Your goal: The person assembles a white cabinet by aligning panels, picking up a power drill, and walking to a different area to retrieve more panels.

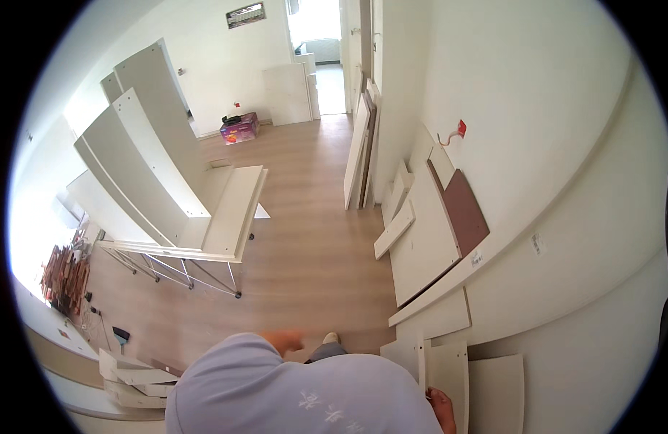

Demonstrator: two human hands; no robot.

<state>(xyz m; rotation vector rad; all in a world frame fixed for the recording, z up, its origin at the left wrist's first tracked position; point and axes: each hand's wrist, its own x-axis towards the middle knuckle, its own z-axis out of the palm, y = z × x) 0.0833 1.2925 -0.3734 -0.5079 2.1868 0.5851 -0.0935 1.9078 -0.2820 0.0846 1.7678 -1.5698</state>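
My left hand [285,340] is stretched forward in front of my grey shirt, above the wood floor. It is smeared by motion, and whether it holds anything does not show. Low on the right, my right hand [441,409] is closed with curled fingers, and what is between them is too small to make out. It is beside an upright narrow white board [422,367] and in front of a wider white panel [448,376]. Another white panel [497,390] leans close by on the right.
White panels stand on a wheeled metal-legged stand [193,271] at left. More white boards [421,253] and a brown panel [465,213] lean along the right wall. A purple box [240,129] sits by the far wall. Wood scraps [65,278] and a dustpan [121,334] lie at left.
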